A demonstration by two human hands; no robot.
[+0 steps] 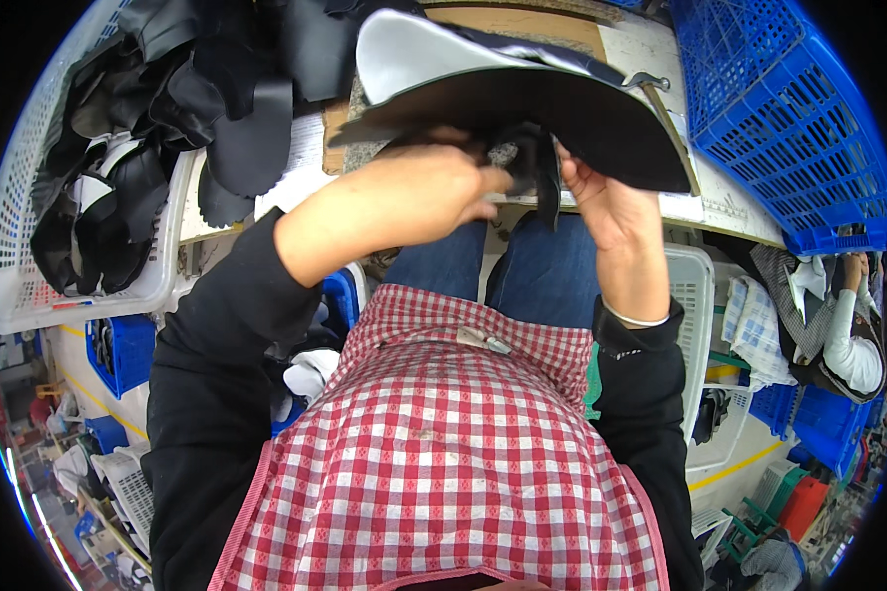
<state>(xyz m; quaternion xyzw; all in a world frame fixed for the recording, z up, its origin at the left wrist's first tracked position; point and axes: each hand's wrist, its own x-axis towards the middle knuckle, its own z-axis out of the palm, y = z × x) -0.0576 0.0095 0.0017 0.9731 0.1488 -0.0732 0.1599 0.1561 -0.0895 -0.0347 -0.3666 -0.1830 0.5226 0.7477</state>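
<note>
A large black leather piece (562,118) with a white underside showing at its left end arches above the edge of the workbench (744,219). A narrow dark strip (548,182) hangs down below it, between my hands. My right hand (606,197) is closed, its thumb and fingers pinching the black leather at its lower edge. My left hand (439,192) reaches in beneath the piece beside the strip. Its fingers are bent and smeared by motion, partly in the leather's shadow, so their grip does not show.
A white basket (30,310) heaped with black leather pieces (251,138) stands at the left. A hammer (648,81) lies on the bench behind the leather. On the right is a tall blue crate (788,128). Another person (852,345) sits farther right.
</note>
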